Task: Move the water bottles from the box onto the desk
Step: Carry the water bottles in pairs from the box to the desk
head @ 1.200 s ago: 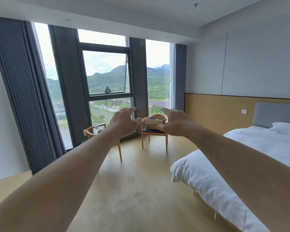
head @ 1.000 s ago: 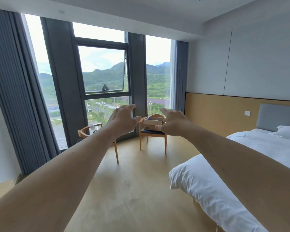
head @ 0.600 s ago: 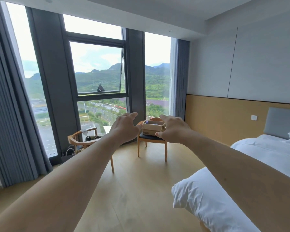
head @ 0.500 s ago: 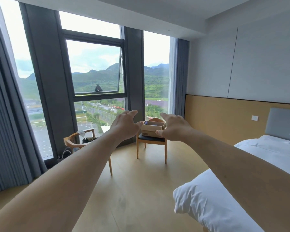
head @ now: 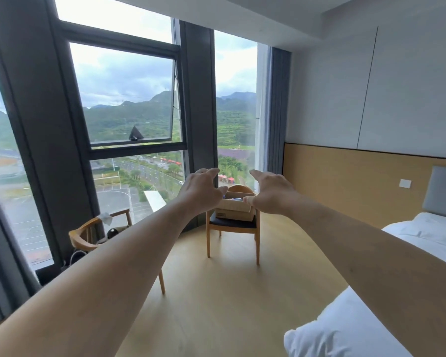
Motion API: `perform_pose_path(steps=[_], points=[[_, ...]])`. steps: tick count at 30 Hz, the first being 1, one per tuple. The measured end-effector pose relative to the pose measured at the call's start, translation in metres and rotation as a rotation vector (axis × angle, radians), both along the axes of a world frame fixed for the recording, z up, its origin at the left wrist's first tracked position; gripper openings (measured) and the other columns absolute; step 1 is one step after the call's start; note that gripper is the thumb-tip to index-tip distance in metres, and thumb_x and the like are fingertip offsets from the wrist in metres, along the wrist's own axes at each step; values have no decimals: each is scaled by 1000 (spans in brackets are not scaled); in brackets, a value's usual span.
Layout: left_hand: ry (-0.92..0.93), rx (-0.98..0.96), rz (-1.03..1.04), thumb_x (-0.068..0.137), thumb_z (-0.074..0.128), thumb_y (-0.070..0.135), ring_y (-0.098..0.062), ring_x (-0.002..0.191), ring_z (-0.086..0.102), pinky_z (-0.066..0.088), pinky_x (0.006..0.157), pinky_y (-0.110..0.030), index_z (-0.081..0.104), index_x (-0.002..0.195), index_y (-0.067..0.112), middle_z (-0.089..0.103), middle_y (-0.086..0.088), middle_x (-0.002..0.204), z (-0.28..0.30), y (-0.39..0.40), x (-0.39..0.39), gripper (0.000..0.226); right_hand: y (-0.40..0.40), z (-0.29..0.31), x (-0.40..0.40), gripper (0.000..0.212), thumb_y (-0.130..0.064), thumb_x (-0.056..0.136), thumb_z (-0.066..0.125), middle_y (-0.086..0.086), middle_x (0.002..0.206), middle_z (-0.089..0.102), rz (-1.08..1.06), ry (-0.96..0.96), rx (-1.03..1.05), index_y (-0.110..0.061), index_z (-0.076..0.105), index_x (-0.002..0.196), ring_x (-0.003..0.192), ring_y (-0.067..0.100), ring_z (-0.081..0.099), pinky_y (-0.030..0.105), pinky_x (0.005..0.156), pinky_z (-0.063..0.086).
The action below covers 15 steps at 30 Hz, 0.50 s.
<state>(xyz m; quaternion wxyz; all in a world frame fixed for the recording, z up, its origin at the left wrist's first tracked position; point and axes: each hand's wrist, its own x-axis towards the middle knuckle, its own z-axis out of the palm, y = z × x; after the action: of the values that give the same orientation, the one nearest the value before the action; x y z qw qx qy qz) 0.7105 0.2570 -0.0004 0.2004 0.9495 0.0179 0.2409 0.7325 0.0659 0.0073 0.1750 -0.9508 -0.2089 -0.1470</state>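
A small open cardboard box (head: 236,211) sits on the dark seat of a wooden chair (head: 232,225) by the window, across the room. A bit of blue shows at the box's top; I cannot make out bottles. My left hand (head: 200,191) and my right hand (head: 269,193) are stretched forward at arm's length with relaxed fingers, holding nothing. They frame the box in the view but are far short of it. No desk is in view.
A second wooden chair (head: 88,234) with white paper and dark items stands at the left by the window. A bed with white bedding (head: 345,328) fills the lower right. Light wooden floor (head: 227,300) lies between me and the chairs. Grey curtains hang at the far left.
The view has moved forward, closer to the chair with the box, and the chairs look larger. Both arms stay stretched out with open hands, holding nothing.
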Motion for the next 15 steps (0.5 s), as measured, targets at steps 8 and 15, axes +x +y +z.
perform_pose_path(steps=[8, 15], points=[[-37, 51, 28, 91, 60, 49, -27, 138, 39, 38, 107, -45, 39, 149, 27, 43, -4, 153, -16, 32, 174, 66, 34, -20, 173, 82, -43, 85, 68, 6, 150, 44, 8, -15, 9, -28, 25, 153, 135, 31, 39, 44, 102, 43], [-1, 60, 55, 91, 60, 49, -28, 139, 38, 37, 109, -45, 38, 150, 28, 41, -3, 154, -12, 43, 362, 66, 39, -9, 368, 84, -44, 85, 67, 5, 154, 38, 17, 41, 40, -27, 22, 154, 138, 30, 37, 42, 106, 40]])
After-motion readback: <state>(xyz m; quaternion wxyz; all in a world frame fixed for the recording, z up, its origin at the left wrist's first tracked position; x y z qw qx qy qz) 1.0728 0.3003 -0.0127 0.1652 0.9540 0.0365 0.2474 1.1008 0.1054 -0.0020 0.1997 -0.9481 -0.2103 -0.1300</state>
